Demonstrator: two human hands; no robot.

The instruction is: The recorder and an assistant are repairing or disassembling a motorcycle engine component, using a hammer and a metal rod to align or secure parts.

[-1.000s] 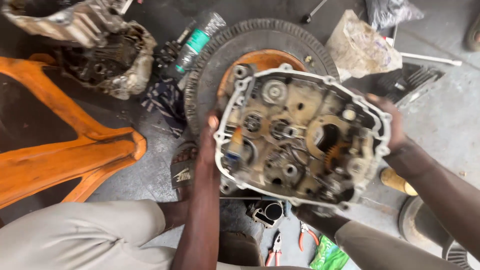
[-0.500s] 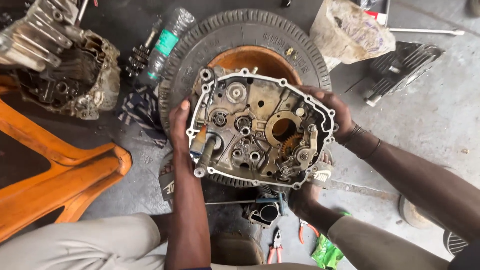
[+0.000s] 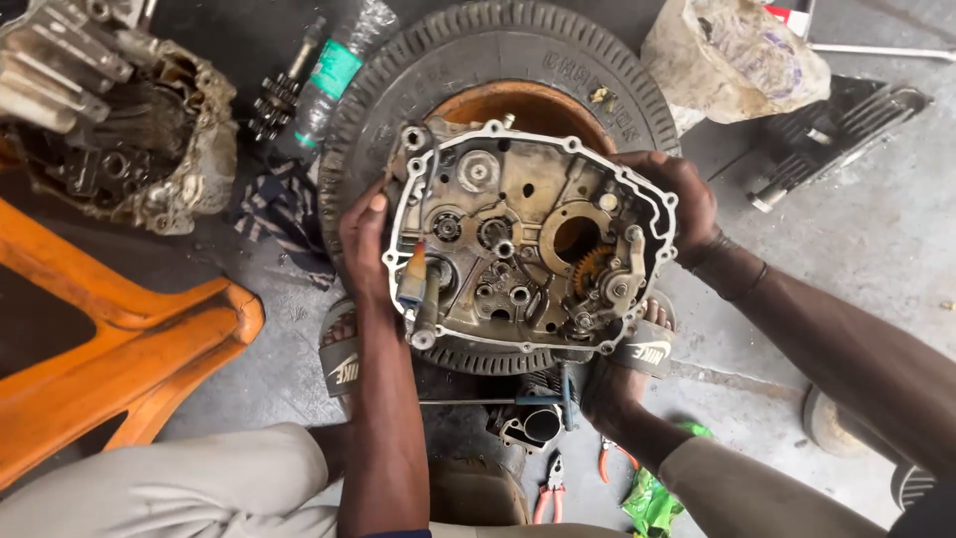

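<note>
A greasy metal engine case half with gears and shafts inside lies over a black tyre with a rusty orange rim. My left hand grips the case's left edge. On the case's upper right edge my right hand holds it. The case faces up, open side toward me. My feet in sandals rest at the tyre's near edge.
Another engine block sits at the upper left, with a plastic bottle and a gear shaft beside it. An orange plastic chair lies left. A dirty bag, a finned black part and red-handled pliers are around.
The case has come lower and settled over the tyre, tilting flatter. Both hands kept their grip on its edges while the view shifted closer.
</note>
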